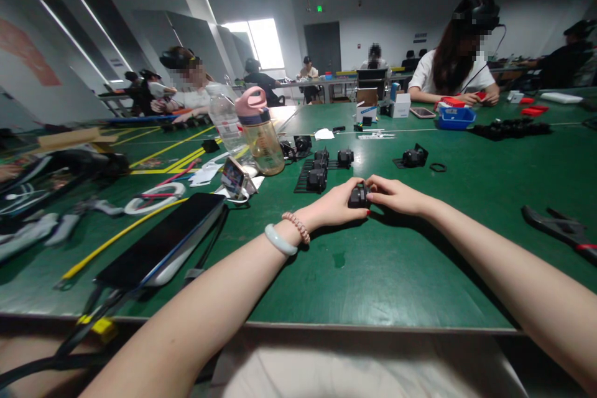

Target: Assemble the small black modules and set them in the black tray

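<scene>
Both my hands meet at a small black plastic part (358, 196) just above the green table. My left hand (336, 202) is closed around its left side, thumb along the near edge. From the right, the fingers of my right hand (394, 194) pinch the same part. Behind my left hand stand several similar black parts (317, 178), some with slatted plates. Another black part (413, 157) with an upright plate sits beyond my right hand, and a black ring (438, 167) lies beside it.
Black-handled pliers (559, 227) lie at the right. To the left are a black phone (163, 239), a yellow cable (121, 239), a small propped screen (234, 178) and a pink-lidded bottle (262, 137). A blue bin (457, 117) stands before a person across the table.
</scene>
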A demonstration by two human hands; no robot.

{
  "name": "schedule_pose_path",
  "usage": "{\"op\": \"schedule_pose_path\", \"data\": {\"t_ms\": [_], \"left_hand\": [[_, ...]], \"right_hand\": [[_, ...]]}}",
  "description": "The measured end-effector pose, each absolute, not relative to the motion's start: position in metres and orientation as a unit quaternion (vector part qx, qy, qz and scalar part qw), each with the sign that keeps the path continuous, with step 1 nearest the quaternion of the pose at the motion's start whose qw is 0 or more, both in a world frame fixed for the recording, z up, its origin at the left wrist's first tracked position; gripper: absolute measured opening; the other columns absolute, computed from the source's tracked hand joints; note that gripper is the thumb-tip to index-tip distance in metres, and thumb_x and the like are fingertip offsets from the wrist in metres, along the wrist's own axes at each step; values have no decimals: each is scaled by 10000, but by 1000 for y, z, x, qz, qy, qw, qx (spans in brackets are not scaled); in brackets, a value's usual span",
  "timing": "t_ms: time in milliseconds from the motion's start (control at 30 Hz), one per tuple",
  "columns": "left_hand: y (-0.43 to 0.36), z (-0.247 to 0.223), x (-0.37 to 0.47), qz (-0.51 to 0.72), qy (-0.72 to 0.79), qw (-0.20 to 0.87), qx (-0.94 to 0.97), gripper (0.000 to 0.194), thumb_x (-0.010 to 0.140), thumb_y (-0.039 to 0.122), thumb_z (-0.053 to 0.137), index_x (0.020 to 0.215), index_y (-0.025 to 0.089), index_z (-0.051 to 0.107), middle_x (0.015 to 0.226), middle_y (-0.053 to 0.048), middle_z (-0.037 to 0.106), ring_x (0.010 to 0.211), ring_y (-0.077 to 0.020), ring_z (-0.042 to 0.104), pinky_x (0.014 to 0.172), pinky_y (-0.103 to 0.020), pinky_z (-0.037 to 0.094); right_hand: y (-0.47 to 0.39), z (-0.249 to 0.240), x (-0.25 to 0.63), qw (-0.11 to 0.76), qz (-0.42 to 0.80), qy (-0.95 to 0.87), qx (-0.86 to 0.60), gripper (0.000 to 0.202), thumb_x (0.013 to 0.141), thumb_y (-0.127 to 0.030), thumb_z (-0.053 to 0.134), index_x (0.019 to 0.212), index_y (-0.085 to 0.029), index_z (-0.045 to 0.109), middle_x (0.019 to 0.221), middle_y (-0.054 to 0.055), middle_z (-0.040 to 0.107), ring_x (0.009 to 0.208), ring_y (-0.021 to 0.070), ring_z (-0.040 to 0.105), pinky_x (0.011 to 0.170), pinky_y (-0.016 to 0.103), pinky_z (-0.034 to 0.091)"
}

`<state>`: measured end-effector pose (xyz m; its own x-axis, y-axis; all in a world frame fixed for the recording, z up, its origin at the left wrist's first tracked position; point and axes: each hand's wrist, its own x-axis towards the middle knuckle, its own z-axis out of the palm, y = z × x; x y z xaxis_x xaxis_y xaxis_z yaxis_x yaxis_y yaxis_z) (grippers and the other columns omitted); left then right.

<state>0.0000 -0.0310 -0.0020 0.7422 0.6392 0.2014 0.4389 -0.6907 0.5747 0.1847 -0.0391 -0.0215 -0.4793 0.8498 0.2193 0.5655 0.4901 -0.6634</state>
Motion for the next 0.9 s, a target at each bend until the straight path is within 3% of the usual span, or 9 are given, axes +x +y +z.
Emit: {"op": "schedule_pose_path", "data": {"t_ms": [900], "left_hand": [[-32, -1, -1, 196, 308, 252, 896, 516, 624, 327, 558, 1085, 172, 384, 979, -48, 521, 854, -169, 507, 759, -288, 391]], "right_hand": [[-41, -18, 181, 274, 270, -812, -438, 279, 768, -380, 358, 827, -151, 506, 729, 5, 519, 660, 106, 440, 623, 229, 339]]}}
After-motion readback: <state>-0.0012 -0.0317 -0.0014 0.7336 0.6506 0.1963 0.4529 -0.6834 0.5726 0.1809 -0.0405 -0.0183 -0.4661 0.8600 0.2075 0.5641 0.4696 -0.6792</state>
